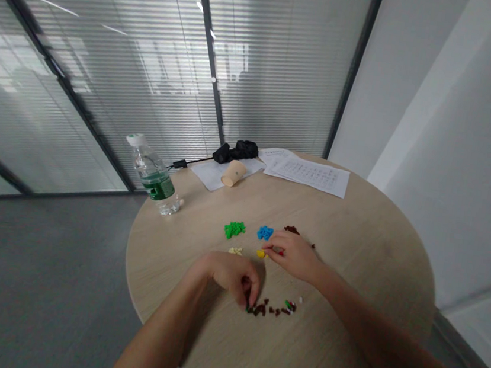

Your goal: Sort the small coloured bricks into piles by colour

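My left hand [232, 276] rests on the round wooden table [348, 292], its fingers curled in a pinch at the left end of a scatter of small mixed pieces [272, 308], mostly dark ones. What the fingertips hold is too small to make out. My right hand [293, 254] lies further back with its fingers pinched together beside a small yellow pile [261, 253], a red bit showing at the fingertips. Sorted piles lie beyond: green [234, 229], blue [265, 232], dark brown [292, 230] and cream [235, 251].
A water bottle [154, 177] with a green label stands at the table's left edge. Further back lie a tipped paper cup [233, 173], a black bundle with a cable [236, 149] and printed sheets [307, 172]. Glass walls with blinds stand behind.
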A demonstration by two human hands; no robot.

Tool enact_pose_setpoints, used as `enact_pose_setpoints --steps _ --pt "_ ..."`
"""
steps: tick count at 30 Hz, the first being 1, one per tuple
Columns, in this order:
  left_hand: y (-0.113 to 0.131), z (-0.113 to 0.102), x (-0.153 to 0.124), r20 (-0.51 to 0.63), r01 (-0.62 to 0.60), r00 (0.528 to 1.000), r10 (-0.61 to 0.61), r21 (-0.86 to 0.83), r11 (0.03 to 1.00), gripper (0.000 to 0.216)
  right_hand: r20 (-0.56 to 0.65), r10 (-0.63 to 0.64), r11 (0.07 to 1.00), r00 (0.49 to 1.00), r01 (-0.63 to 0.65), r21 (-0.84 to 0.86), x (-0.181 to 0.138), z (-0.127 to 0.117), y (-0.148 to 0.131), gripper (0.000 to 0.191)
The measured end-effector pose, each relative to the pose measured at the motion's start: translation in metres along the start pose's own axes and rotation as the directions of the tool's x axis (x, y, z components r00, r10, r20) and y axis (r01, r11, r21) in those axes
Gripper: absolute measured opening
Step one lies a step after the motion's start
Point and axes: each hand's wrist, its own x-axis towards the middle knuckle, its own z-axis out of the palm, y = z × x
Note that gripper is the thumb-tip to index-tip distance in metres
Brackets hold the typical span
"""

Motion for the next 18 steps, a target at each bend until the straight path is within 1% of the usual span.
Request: enact_pose_setpoints --steps 8,13,15,17,18 --pt "-0.005 0.000 0.000 -0.025 -0.002 1.000 0.001 -0.016 1.000 0.009 0.022 0.000 1.000 1.000 0.000 0.005 0.000 0.000 0.001 0.012" --pt "-0.001 -0.003 -0.003 -0.046 0.042 0.998 -0.041 0.014 0.999 0.012 0.008 -0.014 1.000 1.000 0.013 0.024 0.000 0.001 0.001 0.011" --pt "0.002 -0.005 -0.005 -0.100 0.052 0.994 -0.049 0.029 0.998 0.011 -0.007 -0.006 0.999 1.000 0.006 0.045 0.000 0.000 0.001 0.011" --pt "0.005 -0.008 -0.007 -0.200 0.043 0.979 -0.032 0.048 0.998 0.009 -0.027 0.041 0.996 0.999 -0.038 0.077 0.001 -0.001 0.001 0.011" --pt "0.006 -0.009 -0.007 -0.266 0.030 0.964 -0.013 0.059 0.998 0.008 -0.034 0.080 0.992 0.996 -0.076 0.105 0.001 -0.002 0.001 0.011"
